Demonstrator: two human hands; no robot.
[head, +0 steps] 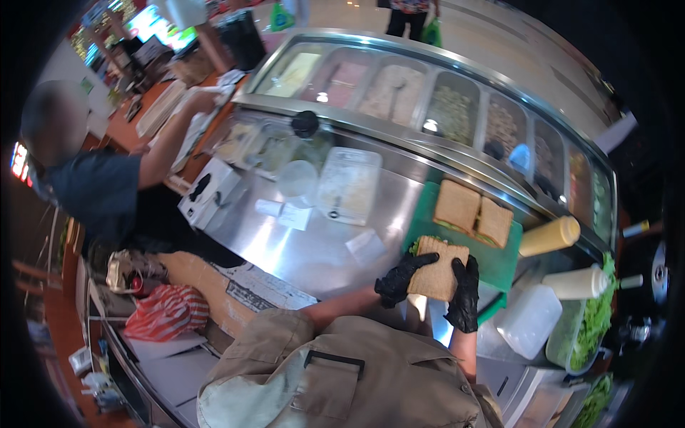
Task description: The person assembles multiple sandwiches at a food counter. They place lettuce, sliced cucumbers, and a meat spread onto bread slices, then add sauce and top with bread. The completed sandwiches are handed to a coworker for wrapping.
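Note:
My left hand [401, 279], in a black disposable glove, grips the left side of a sandwich of brown sliced bread [440, 273]. From the right side, my right hand [463, 299], gloved the same way, holds it too. Green leaf shows along the sandwich's upper left edge. It is over the near part of a green cutting board [419, 220]; whether it touches the board is hard to tell. Two more filled sandwich pieces lie on the board's far side, a larger one [457, 202] and a narrower one [494, 220] next to it.
A yellow squeeze bottle [551, 235], a white squeeze bottle [575, 282] and a lettuce tub [588, 326] stand to the right. Beyond the steel counter [267, 241] runs a glass-topped case [423, 131] of food pans. A white-lidded container [349, 184] lies mid-counter; a co-worker [101, 176] is at left.

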